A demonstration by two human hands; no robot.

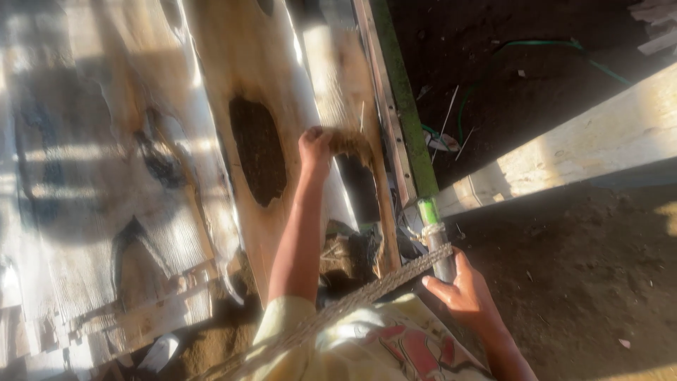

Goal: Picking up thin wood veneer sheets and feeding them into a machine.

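1. The left hand (314, 147) is stretched up toward twelve o'clock, fingers together around a brown clump of fibrous stuff (350, 143), pressing it against the leaning wooden board (261, 92). Arm extended, it looks like the clump is held flat to the wood so it bears on the surface.

2. The right hand (460, 291) sits low at about four o'clock, fingers wrapped around the grey lower end of a green pole (427, 212). That grip seems to steady the pole, or the person, while the other arm reaches.

3. A band of cord (431, 231) is tied around the pole just above the right hand, and a flat woven strap (381, 286) runs from there toward seven o'clock, across the person's pale printed shirt (395, 342).

4. The board carries a large dark oval patch (257, 149) just at nine o'clock from the clump; paler, weathered planks (84, 176) lie further left, streaked with sunlight and shadow.

5. There is no desk; everything stands on a bare dirt floor (578, 275). A pale beam (585, 152) crosses at two to three o'clock, and a green hose (557, 46) lies on dark soil near one o'clock.
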